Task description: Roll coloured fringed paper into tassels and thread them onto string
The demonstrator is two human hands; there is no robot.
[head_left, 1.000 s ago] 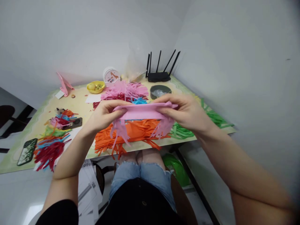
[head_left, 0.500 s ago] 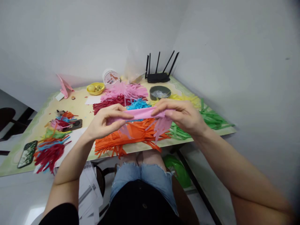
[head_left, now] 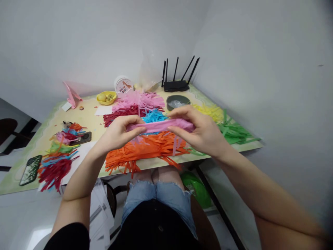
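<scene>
Between my two hands a strip of pink fringed tissue paper is held level in the air, its cut fringe hanging down at both ends. My left hand pinches the left end with thumb and fingers. At the other end, my right hand has its thumb in front and its fingers curled over the paper. Directly below lies orange fringed paper along the table's near edge. Blue fringed paper shows just behind the held strip, partly covered by it.
Behind lie dark red fringe and pink fringe; yellow and green fringe are at right. Further back stand a router, a grey bowl and a yellow fruit bowl. A multicoloured tassel bundle and phone lie left.
The fingers of my right hand have shifted over the pink paper, with the thumb now further left and the fingers raised. The pink fringe beneath hangs differently. My left hand has barely moved.
</scene>
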